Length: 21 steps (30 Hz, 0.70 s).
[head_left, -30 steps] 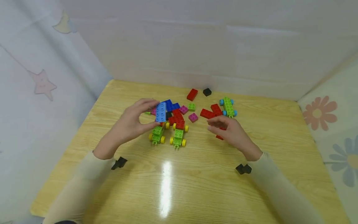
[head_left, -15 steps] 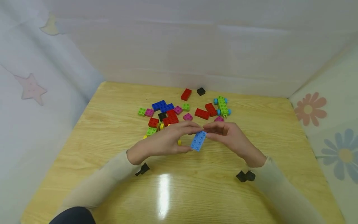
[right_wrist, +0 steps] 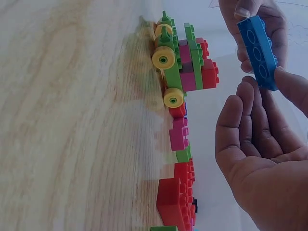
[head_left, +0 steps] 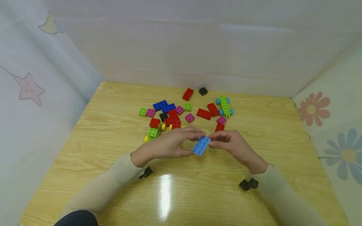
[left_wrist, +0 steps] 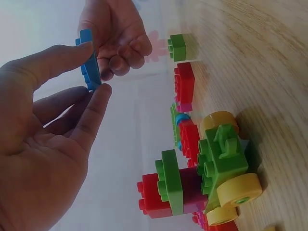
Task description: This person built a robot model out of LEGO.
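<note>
Between left fingers (head_left: 190, 136) and right fingers (head_left: 222, 135), one blue brick (head_left: 201, 146) is held.

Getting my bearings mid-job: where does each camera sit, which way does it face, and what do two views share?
Head: worn on the head, facing forward and down over the table; left hand, right hand and both sleeves show.
Left wrist: worn there, facing the light-blue brick and a yellow-wheeled car; both hands show.
Right wrist: worn there, facing the light-blue brick's underside; both hands show.
Shared: both wrist views show the light-blue brick between the hands, and the table tipped sideways.
</note>
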Each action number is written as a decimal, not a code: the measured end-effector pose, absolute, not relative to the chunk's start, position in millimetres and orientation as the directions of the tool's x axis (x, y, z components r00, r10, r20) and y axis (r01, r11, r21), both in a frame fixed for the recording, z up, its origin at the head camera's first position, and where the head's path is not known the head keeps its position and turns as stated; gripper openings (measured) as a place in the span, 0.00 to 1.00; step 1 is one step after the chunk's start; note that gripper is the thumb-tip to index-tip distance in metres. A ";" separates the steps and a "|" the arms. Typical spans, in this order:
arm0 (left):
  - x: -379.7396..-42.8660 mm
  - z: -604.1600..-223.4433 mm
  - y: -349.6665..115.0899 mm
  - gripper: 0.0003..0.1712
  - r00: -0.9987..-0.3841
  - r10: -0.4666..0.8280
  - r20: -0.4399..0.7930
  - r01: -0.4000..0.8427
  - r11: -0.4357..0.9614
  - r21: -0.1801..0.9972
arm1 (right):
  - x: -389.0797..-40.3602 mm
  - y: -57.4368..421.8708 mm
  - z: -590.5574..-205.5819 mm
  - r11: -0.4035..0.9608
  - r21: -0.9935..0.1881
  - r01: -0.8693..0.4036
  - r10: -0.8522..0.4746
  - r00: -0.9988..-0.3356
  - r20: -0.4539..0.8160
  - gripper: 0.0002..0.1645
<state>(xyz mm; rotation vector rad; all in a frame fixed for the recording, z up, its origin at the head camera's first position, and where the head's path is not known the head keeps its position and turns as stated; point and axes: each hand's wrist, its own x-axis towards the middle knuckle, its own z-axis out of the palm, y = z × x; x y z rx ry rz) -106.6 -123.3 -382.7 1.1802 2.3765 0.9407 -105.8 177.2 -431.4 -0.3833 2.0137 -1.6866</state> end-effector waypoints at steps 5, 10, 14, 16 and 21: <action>-106.4 -381.9 -123.7 0.42 -0.602 0.799 -0.010 0.585 0.450 0.675 | -105.2 173.8 -430.7 0.194 -0.973 0.121 -0.497 -0.844 -0.204 0.22; -106.3 -381.9 -124.6 0.42 -0.598 0.801 -0.010 0.609 0.463 0.644 | -104.9 169.8 -429.3 0.134 -0.968 0.210 -0.500 -0.830 -0.249 0.22; -105.1 -383.2 -125.4 0.41 -0.633 0.774 -0.004 0.597 0.491 0.635 | -103.7 167.2 -428.8 0.064 -0.960 0.274 -0.481 -0.834 -0.270 0.20; -103.6 -384.5 -125.2 0.40 -0.669 0.744 0.010 0.575 0.508 0.642 | -102.6 165.3 -427.6 0.036 -0.956 0.292 -0.453 -0.848 -0.276 0.19; -97.9 -391.5 -120.0 0.36 -0.768 0.634 0.087 0.514 0.531 0.674 | -99.1 158.9 -422.7 -0.037 -0.944 0.329 -0.367 -0.883 -0.293 0.13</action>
